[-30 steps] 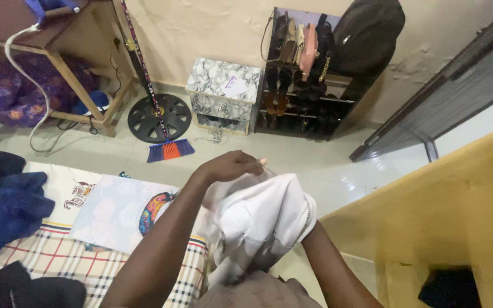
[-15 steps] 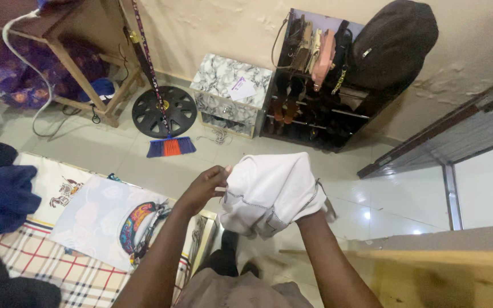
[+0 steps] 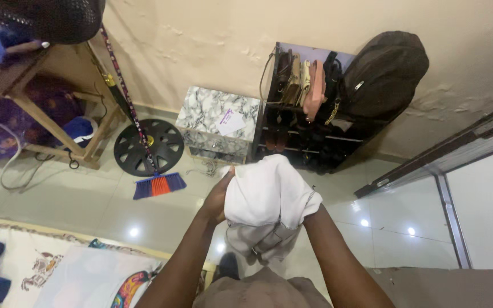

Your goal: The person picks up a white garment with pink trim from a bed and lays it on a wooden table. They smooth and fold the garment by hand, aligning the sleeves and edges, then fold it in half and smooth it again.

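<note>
I hold a white garment (image 3: 266,197) bunched up in front of my chest, above the tiled floor. My left hand (image 3: 218,197) grips its left edge, fingers curled around the cloth. My right hand is hidden inside or behind the fabric; only the right forearm (image 3: 338,251) shows, running up into the cloth. A greyish part of the garment (image 3: 261,242) hangs down below the bunch.
Along the wall stand a marble-patterned box (image 3: 215,122), a dark shoe rack (image 3: 309,137) with bags and a black backpack (image 3: 383,74), a round black disc (image 3: 146,145), a broom (image 3: 158,185) and a wooden table (image 3: 58,97). Printed bedding (image 3: 75,274) lies at lower left.
The view has tilted up from the bed toward the wall and floor. The white garment has risen and moved to the centre, still bunched between both hands.
</note>
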